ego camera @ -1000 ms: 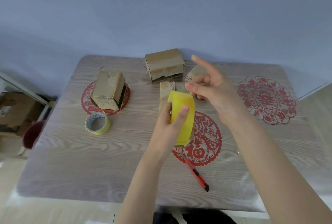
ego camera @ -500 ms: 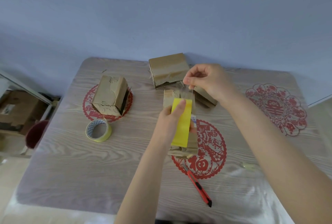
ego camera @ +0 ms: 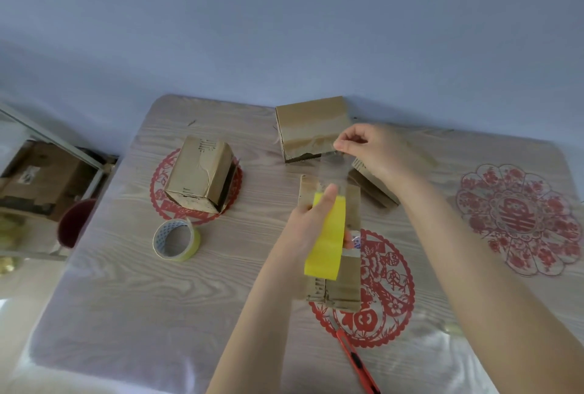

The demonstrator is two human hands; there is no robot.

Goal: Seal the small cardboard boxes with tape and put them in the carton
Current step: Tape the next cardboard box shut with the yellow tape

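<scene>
Yellow roll (ego camera: 327,237) in L-hand (ego camera: 305,224) grip; strip (ego camera: 336,169) edge in R-hand (ego camera: 377,150) pinch, over box (ego camera: 345,283).

The red cutter (ego camera: 357,362) runs off the bottom edge at 6 o'clock. The right hand (ego camera: 376,153) hides most of the box (ego camera: 373,186) at 1 o'clock.

The wood-grain worktop (ego camera: 126,299) carries a long cardboard box (ego camera: 344,280) directly below the left hand (ego camera: 311,220). A second box (ego camera: 311,123) sits just beyond the right hand (ego camera: 376,150), and a third box (ego camera: 374,191) is partly hidden beneath it. Well left of both hands, a fourth box (ego camera: 199,172) stands on a red paper-cut (ego camera: 157,185), with a tape roll (ego camera: 176,239) near it. A red cutter (ego camera: 357,362) lies nearer the person than the hands.
</scene>
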